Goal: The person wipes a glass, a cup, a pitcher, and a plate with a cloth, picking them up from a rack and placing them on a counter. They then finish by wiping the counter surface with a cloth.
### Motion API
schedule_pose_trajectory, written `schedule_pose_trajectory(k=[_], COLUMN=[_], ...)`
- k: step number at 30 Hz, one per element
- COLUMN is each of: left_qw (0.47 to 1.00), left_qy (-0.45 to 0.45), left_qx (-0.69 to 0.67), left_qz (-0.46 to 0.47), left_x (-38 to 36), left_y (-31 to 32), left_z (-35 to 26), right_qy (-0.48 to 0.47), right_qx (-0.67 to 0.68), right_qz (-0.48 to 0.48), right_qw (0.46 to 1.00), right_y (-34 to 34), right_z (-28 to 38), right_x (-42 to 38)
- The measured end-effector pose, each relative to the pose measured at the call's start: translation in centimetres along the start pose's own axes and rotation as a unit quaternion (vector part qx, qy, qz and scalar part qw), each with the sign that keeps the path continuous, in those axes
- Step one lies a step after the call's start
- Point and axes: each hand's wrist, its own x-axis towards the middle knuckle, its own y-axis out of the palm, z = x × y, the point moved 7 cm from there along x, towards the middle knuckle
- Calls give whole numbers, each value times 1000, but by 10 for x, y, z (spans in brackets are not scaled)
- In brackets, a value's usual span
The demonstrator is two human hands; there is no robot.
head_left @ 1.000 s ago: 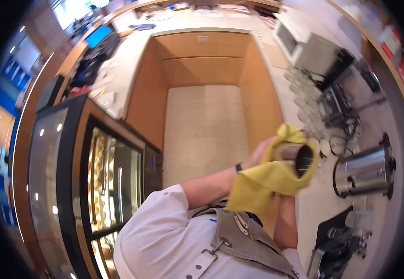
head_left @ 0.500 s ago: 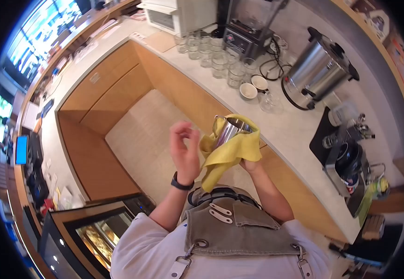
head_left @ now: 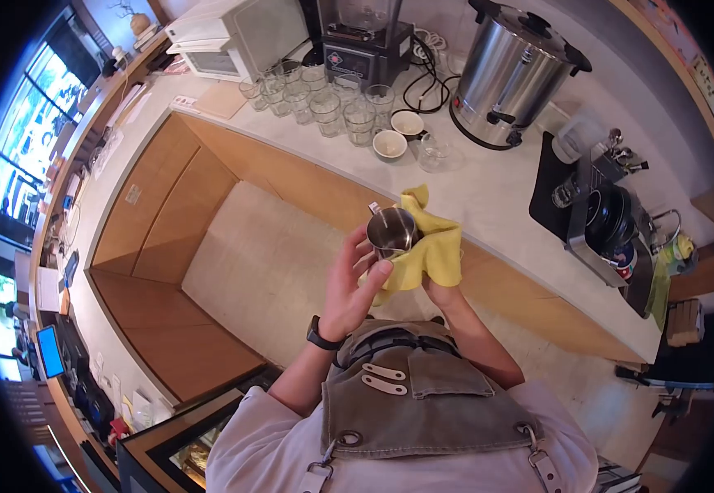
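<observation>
A small stainless-steel milk pitcher (head_left: 391, 232) is held up in front of my apron, its open mouth facing me and its handle at the upper left. My left hand (head_left: 350, 283) is wrapped round the pitcher's left side, thumb near the rim. On the pitcher's right, a yellow cloth (head_left: 432, 256) hangs over my right hand (head_left: 441, 293) and touches the metal. Most of the right hand's fingers are hidden under the cloth.
Along the counter (head_left: 488, 193) stand rows of drinking glasses (head_left: 326, 111), two white cups (head_left: 390, 145), a blender (head_left: 361, 57) and a large steel urn (head_left: 511, 78). A dish rack (head_left: 595, 238) with dark dishes is at the right. Wooden cabinet fronts (head_left: 291, 172) edge the floor.
My left hand, apart from the pitcher before, has moved right and taken hold of it. The pitcher has tipped toward me, and the cloth now lies mostly to its right. The view has shifted.
</observation>
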Motion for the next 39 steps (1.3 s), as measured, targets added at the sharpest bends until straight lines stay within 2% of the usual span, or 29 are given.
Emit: schedule_pose_trajectory(k=[4, 6, 9, 10, 12, 13, 16, 17, 18, 20, 21, 24, 27, 29, 32, 35, 38, 39], left_qw=[995, 993, 990, 989, 979, 972, 967, 980, 983, 986, 986, 970, 966, 979, 984, 967, 934, 941], left_qy=[17, 23, 32, 35, 95, 125, 109, 48, 35, 8, -12, 67, -161, -71, 41, 212, 297, 286], left_qx=[85, 89, 90, 90, 128, 147, 187, 122, 101, 57, 34, 129, -73, -65, -5, 72, 176, 159], left_qz=[49, 71, 104, 115, 128, 135, 133, 147, 149, 156, 165, 195, 187, 179, 171, 123, 88, 91], left_x=[9, 13, 17, 19, 26, 28, 33, 34, 35, 37, 36, 38, 33, 42, 53, 65, 78, 84], left_y=[20, 35, 61, 69, 87, 96, 123, 132, 141, 162, 172, 199, 235, 248, 266, 279, 296, 301], left_z=[-1, -1, 5, 8, 11, 13, 32, 42, 44, 47, 49, 65, 82, 86, 82, 90, 99, 110], right_qy=[26, 10, 33, 30, 26, 36, 49, 84, 115, 128, 130, 138, 134, 110, 81, 36, 45, 53], right_qx=[-18, -31, 18, -4, -46, -22, -120, -65, -9, -25, -55, -108, -58, 11, 325, 310, 269, 261], right_qz=[45, 48, 42, 26, -6, -58, -104, -143, -186, -250, -249, -248, -240, -225, -164, -156, -186, -196], right_qw=[999, 998, 998, 999, 999, 997, 986, 984, 976, 960, 958, 953, 960, 968, 928, 937, 944, 944], right_y=[-4, -6, -39, -58, -93, -101, -144, -147, -150, -168, -179, -217, -242, -256, -262, -243, -240, -244], right_z=[10, 20, 21, 15, -1, 7, 15, 25, 35, 47, 48, 46, 49, 59, 50, 73, 74, 73], right_x=[-3, -3, -17, -23, -34, -35, -44, -43, -43, -49, -50, -56, -59, -56, -45, -38, -42, -46])
